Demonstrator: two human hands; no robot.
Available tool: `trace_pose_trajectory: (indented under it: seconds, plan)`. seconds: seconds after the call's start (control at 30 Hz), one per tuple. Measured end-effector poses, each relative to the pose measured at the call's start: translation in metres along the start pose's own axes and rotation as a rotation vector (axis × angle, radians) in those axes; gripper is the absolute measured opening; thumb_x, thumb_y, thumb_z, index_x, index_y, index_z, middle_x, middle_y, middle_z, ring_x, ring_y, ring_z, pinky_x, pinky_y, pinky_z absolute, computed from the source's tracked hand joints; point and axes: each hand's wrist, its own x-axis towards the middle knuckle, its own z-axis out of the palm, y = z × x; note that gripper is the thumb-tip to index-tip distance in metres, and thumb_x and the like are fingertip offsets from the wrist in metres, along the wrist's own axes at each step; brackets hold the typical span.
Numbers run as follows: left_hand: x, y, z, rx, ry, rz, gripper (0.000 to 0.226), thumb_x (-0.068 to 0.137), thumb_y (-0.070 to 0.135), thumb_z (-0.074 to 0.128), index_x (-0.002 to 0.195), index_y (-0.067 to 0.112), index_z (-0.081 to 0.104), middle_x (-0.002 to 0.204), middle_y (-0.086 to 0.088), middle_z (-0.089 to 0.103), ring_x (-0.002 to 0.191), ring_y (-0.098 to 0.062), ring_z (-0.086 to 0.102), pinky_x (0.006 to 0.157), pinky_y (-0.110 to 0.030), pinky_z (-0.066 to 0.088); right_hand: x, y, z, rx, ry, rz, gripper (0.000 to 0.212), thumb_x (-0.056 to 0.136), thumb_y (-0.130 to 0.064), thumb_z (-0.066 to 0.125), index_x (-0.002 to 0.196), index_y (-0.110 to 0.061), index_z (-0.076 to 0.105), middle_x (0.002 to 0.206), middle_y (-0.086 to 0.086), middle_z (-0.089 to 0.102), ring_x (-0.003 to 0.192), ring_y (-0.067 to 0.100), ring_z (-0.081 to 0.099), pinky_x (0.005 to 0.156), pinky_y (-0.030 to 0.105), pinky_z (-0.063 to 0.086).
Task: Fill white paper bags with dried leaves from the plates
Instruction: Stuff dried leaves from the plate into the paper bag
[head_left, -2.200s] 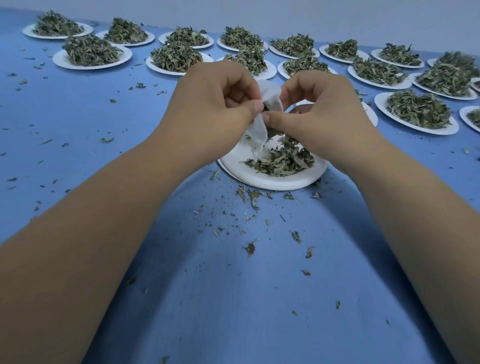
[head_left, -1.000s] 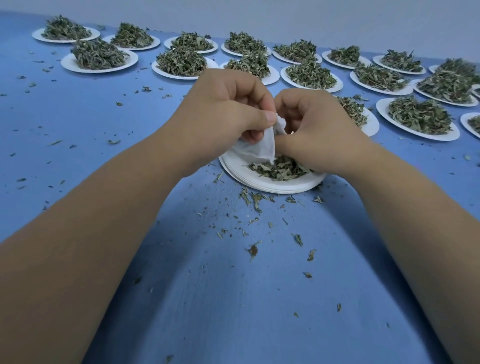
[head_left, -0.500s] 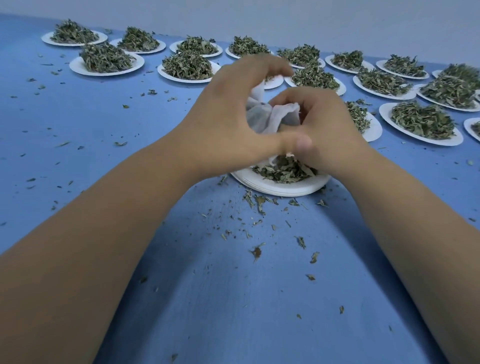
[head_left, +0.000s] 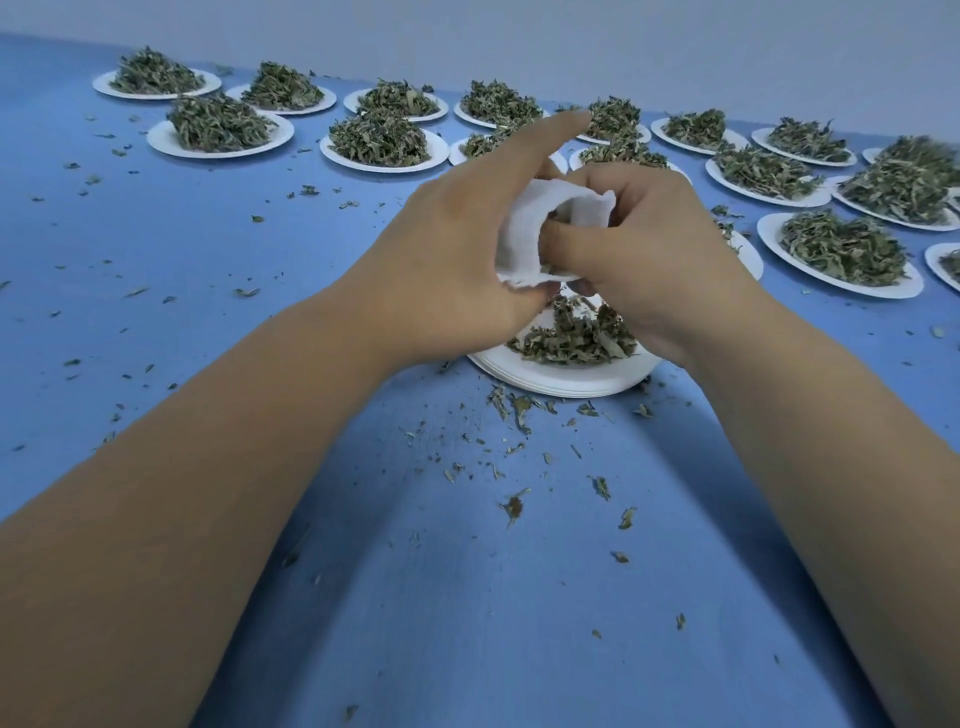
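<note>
Table (head_left: 363, 597) is blue, with both hands meeting over its middle on one white paper bag (head_left: 524, 228). Left hand (head_left: 457, 254) grips the bag's left side, thumb tucked under its lower edge. Its index finger (head_left: 545, 143) sticks out straight, pointing away toward the far plates (head_left: 171, 148); its other fingers are hidden behind the bag. Right hand (head_left: 654, 260) has its fingers curled round the bag's right side, thumb (head_left: 563, 241) pressed into the crumpled paper in the middle.

Bag is held up in the air, crumpled, just above a stack of white plates (head_left: 566, 387), and seems clear of the stack. A few green flecks show at the bag's lower edge; cannot tell how full it is.

Dried leaves (head_left: 576, 338) lie in a low pile on the top plate of the stack, partly under the heel of the right hand. Stack sits on the table near centre, between the two forearms.

Loose leaf bits (head_left: 514, 506) are scattered over the blue surface in front of the stack, thinner off to the left.

Far plates are single white plates, each with a taller heap of leaves. They stand in two rough rows along the back of the table and come nearer on the right side. One of them is partly hidden behind the right hand.

Pale wall (head_left: 519, 31) runs behind the table.
</note>
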Motion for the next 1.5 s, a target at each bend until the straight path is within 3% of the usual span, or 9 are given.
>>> trace_pose_trajectory:
  seconds: [0.2, 0.37, 0.5, 0.6, 0.73, 0.97, 1.13, 1.37, 1.5]
  plan:
    - [0.002, -0.003, -0.007, 0.180, 0.028, 0.009, 0.080, 0.077, 0.032, 0.071, 0.150, 0.033, 0.039, 0.107, 0.006, 0.068, 0.101, -0.019, 0.063, 0.098, -0.050, 0.047, -0.003, -0.003, 0.002, -0.014, -0.032, -0.013, 0.017, 0.079, -0.014, 0.071, 0.066, -0.025, 0.068, 0.054, -0.010, 0.056, 0.049, 0.006, 0.047, 0.049, 0.019, 0.039]
    - [0.004, -0.010, -0.016, 0.281, 0.130, -0.020, 0.067, 0.078, 0.027, 0.072, 0.140, 0.029, 0.048, 0.099, 0.004, 0.068, 0.088, -0.026, 0.064, 0.089, -0.042, 0.051, -0.006, -0.004, -0.009, 0.047, -0.117, 0.038, 0.018, 0.090, -0.026, 0.072, 0.108, -0.024, 0.068, 0.093, -0.005, 0.076, 0.086, 0.013, 0.073, 0.069, 0.031, 0.057]
    - [0.001, -0.023, -0.027, 0.370, 0.125, -0.162, 0.050, 0.081, 0.021, 0.066, 0.128, 0.029, 0.053, 0.103, -0.001, 0.067, 0.088, -0.028, 0.059, 0.074, -0.040, 0.054, -0.013, 0.004, -0.032, -0.661, -0.193, 0.008, 0.048, 0.084, -0.071, 0.059, 0.126, -0.047, 0.057, 0.115, -0.023, 0.065, 0.109, -0.010, 0.057, 0.089, 0.027, 0.048]
    - [0.001, -0.026, -0.025, 0.416, 0.036, -0.232, 0.046, 0.078, 0.017, 0.062, 0.121, 0.030, 0.054, 0.100, -0.001, 0.064, 0.087, -0.029, 0.056, 0.072, -0.042, 0.053, -0.017, 0.012, -0.029, -0.997, -0.416, 0.061, 0.089, 0.070, -0.096, 0.040, 0.145, -0.048, 0.039, 0.137, -0.016, 0.051, 0.127, 0.005, 0.040, 0.097, 0.031, 0.034]
    - [0.002, -0.027, -0.017, 0.412, -0.076, -0.299, 0.037, 0.074, 0.019, 0.061, 0.108, 0.032, 0.057, 0.094, 0.001, 0.063, 0.088, -0.028, 0.056, 0.070, -0.038, 0.051, -0.017, 0.020, -0.010, -0.901, -0.443, 0.049, 0.076, 0.087, -0.078, 0.047, 0.149, -0.035, 0.043, 0.143, -0.008, 0.047, 0.135, 0.012, 0.038, 0.109, 0.031, 0.032]
    - [0.005, -0.029, -0.008, 0.390, -0.085, -0.323, 0.024, 0.077, 0.021, 0.061, 0.100, 0.028, 0.056, 0.087, 0.002, 0.058, 0.083, -0.026, 0.052, 0.059, -0.030, 0.039, -0.013, 0.024, -0.002, -0.711, -0.195, -0.080, 0.017, 0.093, -0.020, 0.070, 0.105, -0.031, 0.075, 0.096, -0.026, 0.066, 0.088, -0.014, 0.058, 0.078, 0.003, 0.039]
    - [0.006, -0.032, -0.005, 0.391, -0.089, -0.342, 0.023, 0.076, 0.023, 0.063, 0.097, 0.027, 0.055, 0.090, 0.001, 0.061, 0.086, -0.027, 0.056, 0.064, -0.034, 0.043, -0.019, 0.018, 0.002, -0.756, -0.394, -0.144, 0.037, 0.100, -0.045, 0.058, 0.135, -0.031, 0.058, 0.133, -0.018, 0.059, 0.121, -0.001, 0.051, 0.101, 0.017, 0.038]
    - [0.006, -0.034, -0.003, 0.402, -0.076, -0.344, 0.023, 0.077, 0.020, 0.061, 0.100, 0.023, 0.057, 0.092, -0.001, 0.061, 0.085, -0.029, 0.055, 0.068, -0.036, 0.048, -0.032, 0.024, -0.004, -0.794, -0.312, -0.238, 0.024, 0.101, -0.042, 0.056, 0.104, -0.021, 0.067, 0.102, -0.008, 0.065, 0.098, 0.012, 0.059, 0.088, 0.037, 0.047]
    - [0.006, -0.033, -0.003, 0.408, -0.078, -0.329, 0.023, 0.078, 0.022, 0.063, 0.101, 0.022, 0.058, 0.092, -0.002, 0.062, 0.084, -0.028, 0.055, 0.066, -0.035, 0.044, -0.034, 0.026, -0.007, -0.806, -0.413, -0.263, 0.044, 0.104, -0.050, 0.041, 0.139, -0.025, 0.054, 0.141, -0.010, 0.054, 0.132, 0.009, 0.046, 0.111, 0.027, 0.035]
